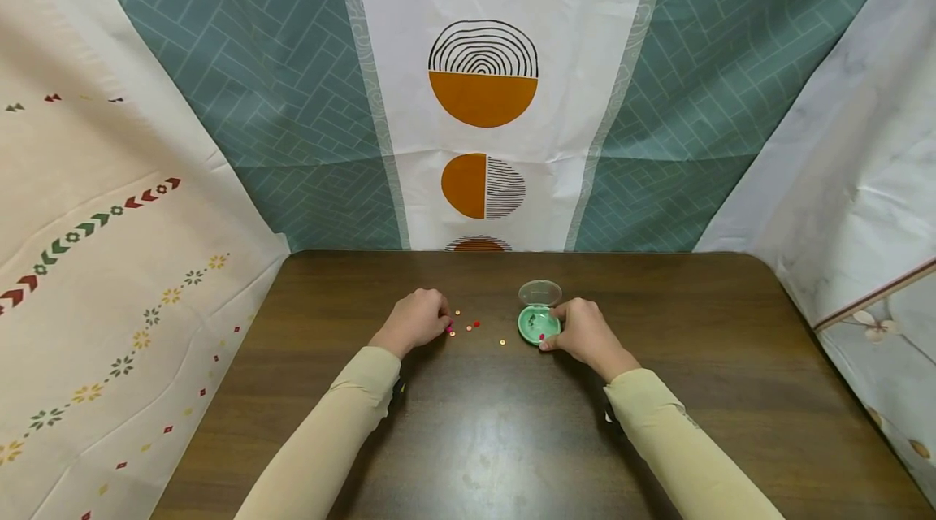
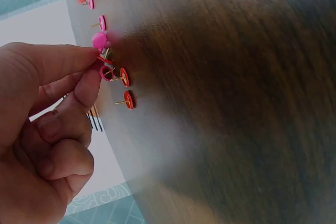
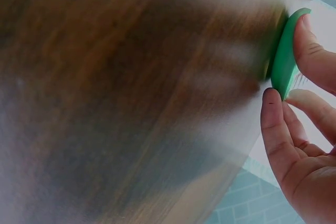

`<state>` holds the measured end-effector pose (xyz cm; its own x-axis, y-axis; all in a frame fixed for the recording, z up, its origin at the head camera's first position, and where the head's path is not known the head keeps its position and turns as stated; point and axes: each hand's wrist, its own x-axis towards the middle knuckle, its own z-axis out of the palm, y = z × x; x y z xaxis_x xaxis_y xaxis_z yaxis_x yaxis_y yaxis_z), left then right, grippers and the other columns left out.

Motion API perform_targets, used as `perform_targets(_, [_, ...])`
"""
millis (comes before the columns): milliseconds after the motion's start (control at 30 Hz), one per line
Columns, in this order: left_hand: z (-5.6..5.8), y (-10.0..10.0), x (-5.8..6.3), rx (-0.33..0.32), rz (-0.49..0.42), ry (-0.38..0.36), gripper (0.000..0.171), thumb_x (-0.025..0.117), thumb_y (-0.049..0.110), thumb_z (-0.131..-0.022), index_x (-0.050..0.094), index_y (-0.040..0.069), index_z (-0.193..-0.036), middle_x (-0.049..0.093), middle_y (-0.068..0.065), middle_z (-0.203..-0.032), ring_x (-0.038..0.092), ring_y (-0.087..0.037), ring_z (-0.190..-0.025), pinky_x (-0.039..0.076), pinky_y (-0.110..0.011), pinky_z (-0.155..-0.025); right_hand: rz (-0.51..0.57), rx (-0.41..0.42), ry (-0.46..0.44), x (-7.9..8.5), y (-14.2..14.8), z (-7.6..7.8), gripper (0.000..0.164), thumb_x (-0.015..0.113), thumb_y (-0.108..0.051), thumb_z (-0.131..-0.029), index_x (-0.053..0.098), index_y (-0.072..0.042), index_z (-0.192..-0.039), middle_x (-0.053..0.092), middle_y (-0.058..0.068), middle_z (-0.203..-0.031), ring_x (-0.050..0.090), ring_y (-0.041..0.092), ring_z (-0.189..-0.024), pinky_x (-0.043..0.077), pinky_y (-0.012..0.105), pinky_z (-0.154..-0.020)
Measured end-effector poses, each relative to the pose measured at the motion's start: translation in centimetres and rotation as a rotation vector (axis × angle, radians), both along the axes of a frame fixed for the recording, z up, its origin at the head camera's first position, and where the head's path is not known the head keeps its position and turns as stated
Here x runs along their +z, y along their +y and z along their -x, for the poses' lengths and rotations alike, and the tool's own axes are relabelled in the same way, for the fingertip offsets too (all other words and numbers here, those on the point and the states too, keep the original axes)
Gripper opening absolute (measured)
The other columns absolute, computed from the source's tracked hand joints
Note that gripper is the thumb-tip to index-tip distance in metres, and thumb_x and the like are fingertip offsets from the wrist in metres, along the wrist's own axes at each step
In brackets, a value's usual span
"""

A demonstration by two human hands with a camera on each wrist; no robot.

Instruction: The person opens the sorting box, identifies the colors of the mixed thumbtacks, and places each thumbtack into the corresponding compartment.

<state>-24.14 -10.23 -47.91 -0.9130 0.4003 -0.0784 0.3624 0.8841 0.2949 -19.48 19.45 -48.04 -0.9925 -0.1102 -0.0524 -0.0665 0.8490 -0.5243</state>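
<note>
My left hand (image 1: 411, 323) is low over the table, thumb and forefinger pinched at a thumbtack (image 2: 105, 60) with a red edge. Pink thumbtacks crowd the same fingertips, and a red thumbtack (image 2: 129, 99) lies on its head just beyond, pin sticking out. My right hand (image 1: 587, 335) holds the side of a small round green case (image 1: 530, 334) between thumb and fingers. Its clear lid (image 1: 539, 291) is flipped back on the far side. Inside the case are a pink thumbtack (image 1: 543, 336) and some small dark marks.
Several loose thumbtacks lie between the hands, among them a red one (image 1: 477, 324) and a pale one (image 1: 502, 342) nearer the case. The brown wooden table (image 1: 483, 439) ends at a hanging patterned cloth (image 1: 314, 97) behind.
</note>
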Motion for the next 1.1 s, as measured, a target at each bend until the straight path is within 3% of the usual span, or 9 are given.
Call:
perform_targets(300, [0.0, -0.2, 0.3, 0.02, -0.063, -0.028, 0.013, 0.063, 0.024, -0.086, 0.069, 0.022, -0.074, 0.062, 0.011, -0.072, 0.052, -0.009, -0.06, 0.043, -0.027, -0.057, -0.005, 0.007, 0.004, 0.2, -0.2, 0.0, 0.06, 0.089, -0.029, -0.057, 0.07, -0.003, -0.107, 0.071, 0.01, -0.105, 0.063, 0.023, -0.095, 0.05, 0.041, -0.084])
perform_targets(500, [0.0, -0.4, 0.7, 0.048, -0.162, -0.044, 0.014, 0.059, 0.021, -0.089, 0.068, 0.017, -0.079, 0.06, 0.006, -0.071, 0.05, -0.01, -0.052, 0.042, -0.026, -0.05, -0.007, 0.004, 0.001, 0.3, -0.2, 0.1, 0.061, 0.089, -0.03, -0.056, 0.07, -0.003, -0.108, 0.07, 0.01, -0.106, 0.062, 0.023, -0.096, 0.049, 0.041, -0.085])
perform_targets(767, [-0.1, -0.3, 1.2, 0.066, -0.239, -0.086, 0.015, 0.058, 0.022, -0.091, 0.071, 0.013, -0.091, 0.063, 0.004, -0.077, 0.054, -0.01, -0.05, 0.046, -0.026, -0.052, -0.004, 0.003, -0.008, 0.1, -0.2, 0.1, 0.06, 0.09, -0.029, -0.056, 0.07, -0.003, -0.107, 0.071, 0.009, -0.103, 0.061, 0.02, -0.088, 0.049, 0.039, -0.081])
perform_targets(1100, [0.1, 0.2, 1.6, 0.03, -0.303, -0.023, 0.015, 0.06, 0.023, -0.09, 0.072, 0.013, -0.088, 0.063, 0.006, -0.072, 0.053, -0.01, -0.057, 0.046, -0.025, -0.058, -0.011, 0.01, 0.013, 0.1, -0.2, 0.0, 0.06, 0.09, -0.028, -0.055, 0.071, -0.003, -0.106, 0.071, 0.009, -0.101, 0.06, 0.019, -0.083, 0.049, 0.038, -0.078])
